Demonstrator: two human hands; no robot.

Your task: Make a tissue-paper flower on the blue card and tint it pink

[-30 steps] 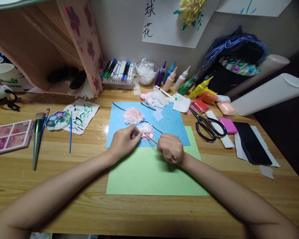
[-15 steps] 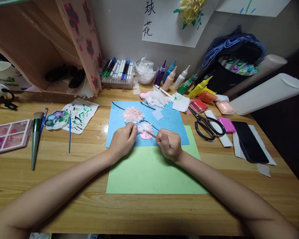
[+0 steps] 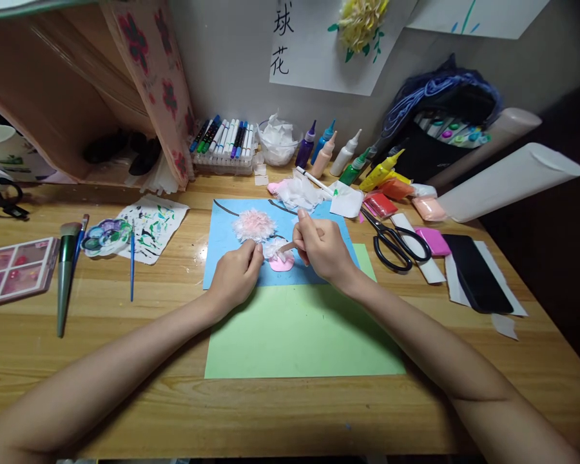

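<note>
While left hand [image 3: 236,276] pinches tissue tuft [image 3: 273,246], right hand [image 3: 323,250] pinches stick [image 3: 286,247].
Poke gently, just beside the left pinch.

Free room: I read bare counter [image 3: 280,412] along the near edge, and an open strip between the thin blue brush [image 3: 132,267] and the blue sheet [image 3: 220,248]. The green sheet [image 3: 299,341] lies flat and bars nothing. Obstacles: my left hand [image 3: 234,277] and right hand [image 3: 321,248] meet over the blue sheet, and a thin stick [image 3: 286,246] in the right hand's curled fingers closes the gap between them. Scissors [image 3: 396,241] and a black phone [image 3: 478,274] crowd the right side. Paint bottles [image 3: 341,154] and a marker tray [image 3: 225,138] line the wall behind.
</note>
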